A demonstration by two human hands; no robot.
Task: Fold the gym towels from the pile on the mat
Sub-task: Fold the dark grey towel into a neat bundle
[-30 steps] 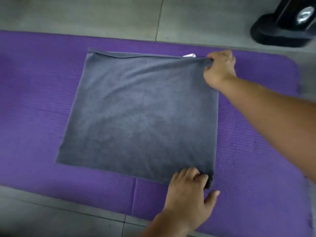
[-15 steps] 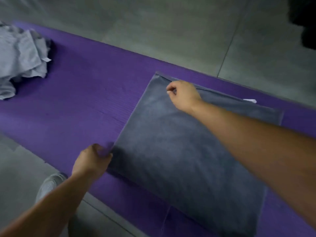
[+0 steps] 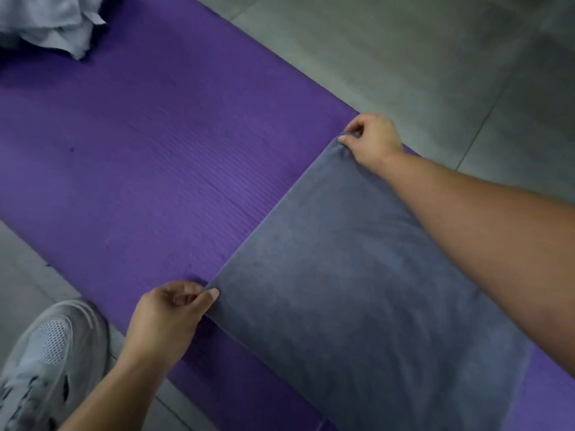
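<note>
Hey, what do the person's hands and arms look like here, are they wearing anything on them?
Nothing is worn on them that the view shows. The left hand and right hand are bare, with no gloves or rings in sight. Both forearms are uncovered up to the frame edge, with no sleeve, watch or wristband. The visible nails look short and unpainted.

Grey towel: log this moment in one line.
left hand: pinches near corner of grey towel | right hand: pinches far corner | towel: lying on purple mat | pile: apart on mat
</note>
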